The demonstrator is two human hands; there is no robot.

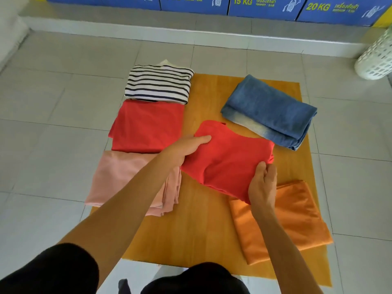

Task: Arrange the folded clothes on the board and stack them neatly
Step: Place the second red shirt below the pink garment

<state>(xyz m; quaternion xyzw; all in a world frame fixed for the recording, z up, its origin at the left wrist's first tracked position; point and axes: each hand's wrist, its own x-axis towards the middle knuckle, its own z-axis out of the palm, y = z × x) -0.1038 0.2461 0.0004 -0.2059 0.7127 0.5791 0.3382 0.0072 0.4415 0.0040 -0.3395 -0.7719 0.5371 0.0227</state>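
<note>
You've got the flat yellow-orange wooden board [197, 219] lying on the pale tiled floor [53, 81], with folded clothes spread around it rather than stacked. Down the left edge runs a row, each piece touching the next: the black-and-white striped folded top [158, 84] farthest from you, the flat red folded shirt [146, 126] in the middle, the pale pink folded garment [127, 183] nearest. All three hang partly off the board. On the right sit the folded blue denim piece [269, 111] and, nearer you, the folded orange cloth [284, 221], its corner poking past the edge.

The one you're handling is the second red folded garment [229, 158], mid-board. Your left hand [186, 149] has its fingers curled over the left edge, thumb on top. Your right hand [263, 185] is pinching the near-right corner, fingers closed on the fabric.

Honestly the risk is that fold. It's held only at two edges, so the middle could sag and unfold as you carry it, and you'd land a lumpy layer. Its near corner also overlaps the orange cloth, so a low slide might drag that one crooked.
</note>
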